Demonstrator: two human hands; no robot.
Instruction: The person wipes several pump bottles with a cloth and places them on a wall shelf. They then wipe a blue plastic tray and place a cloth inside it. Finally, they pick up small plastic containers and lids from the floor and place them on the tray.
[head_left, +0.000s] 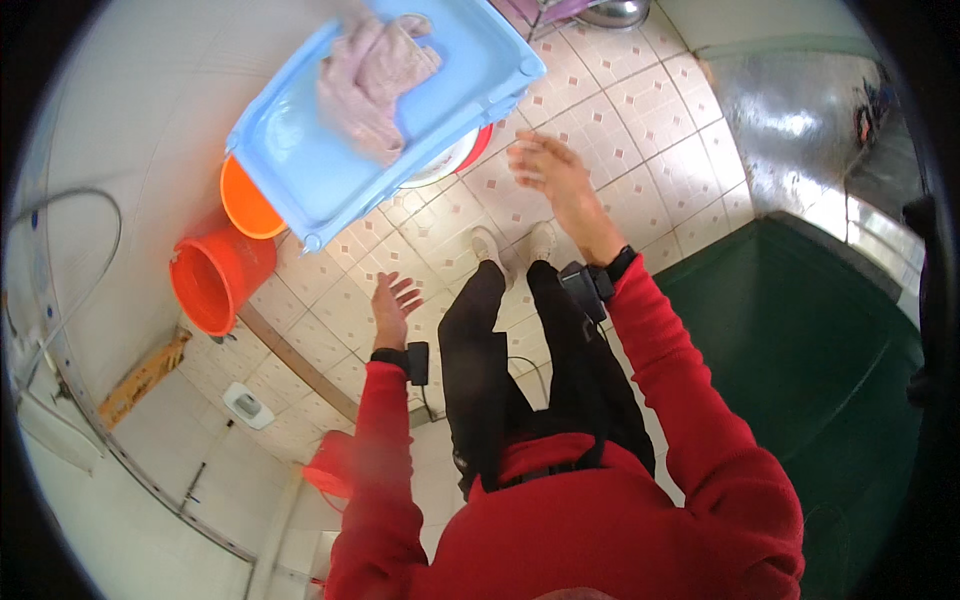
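Observation:
My left hand (395, 300) hangs over the tiled floor with its fingers apart and nothing in it. Raised to the right, my right hand (549, 169) is slightly blurred, its fingers spread, and holds nothing. Both wrists bear black straps with small dark boxes. Ahead of my hands is a light-blue plastic tray (457, 67), whose near edge neither hand touches. A crumpled pale pink cloth (382, 67) lies in it, its far end blurred. What supports the tray is hidden beneath it.
An orange bucket (251, 202) and a red bucket (214, 277) stand left of the tray. A white and red basin (450, 163) shows under its edge. A large dark-green surface (780, 330) lies to my right. Another red bucket (330, 461) is at lower left, beyond a floor strip (292, 356).

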